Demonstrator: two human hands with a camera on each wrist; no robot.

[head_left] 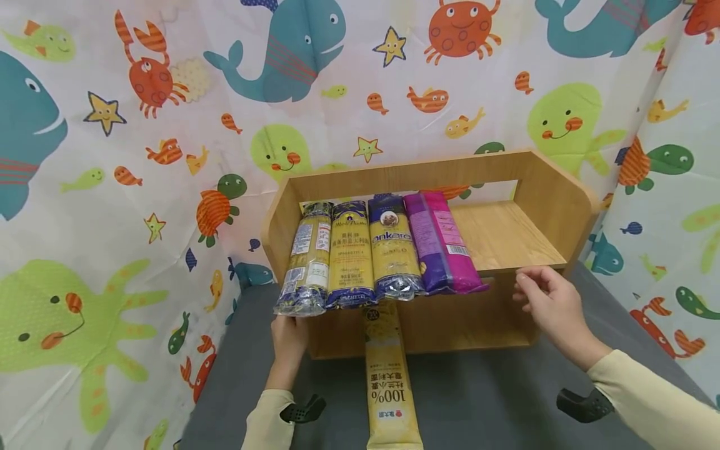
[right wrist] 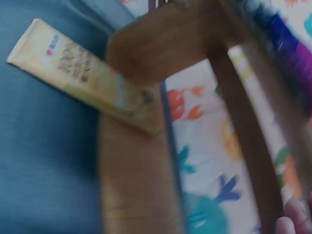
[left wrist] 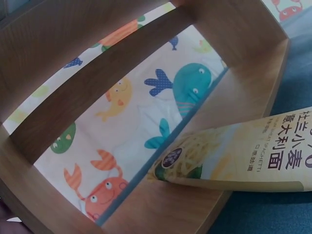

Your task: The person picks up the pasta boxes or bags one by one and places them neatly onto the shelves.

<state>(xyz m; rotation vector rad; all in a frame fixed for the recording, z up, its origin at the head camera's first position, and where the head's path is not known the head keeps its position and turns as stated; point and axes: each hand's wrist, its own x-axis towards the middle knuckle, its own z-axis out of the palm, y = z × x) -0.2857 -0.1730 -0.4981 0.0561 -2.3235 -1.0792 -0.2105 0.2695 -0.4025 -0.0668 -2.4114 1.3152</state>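
A two-level wooden shelf (head_left: 495,234) carries a row of pasta packs on its upper board: a clear spaghetti pack (head_left: 306,262), a yellow-and-blue spaghetti pack (head_left: 350,256), a blue-and-yellow pack (head_left: 394,250) and a pink-and-purple pack (head_left: 444,247). Their ends overhang the front edge. My left hand (head_left: 289,342) is at the left front corner, beneath the clear pack; its fingertips are hidden. Loosely bent fingers of my right hand (head_left: 554,306) are at the upper board's right front edge; contact is unclear. Between the hands, a yellow spaghetti pack (head_left: 390,387) extends out of the lower level.
Grey cloth (head_left: 478,400) covers the table under the shelf. Behind it hangs a curtain (head_left: 360,75) printed with sea animals. Bare wood shows on the upper board right of the pink pack. The lower level (left wrist: 175,200) has an open back. The right wrist view is blurred.
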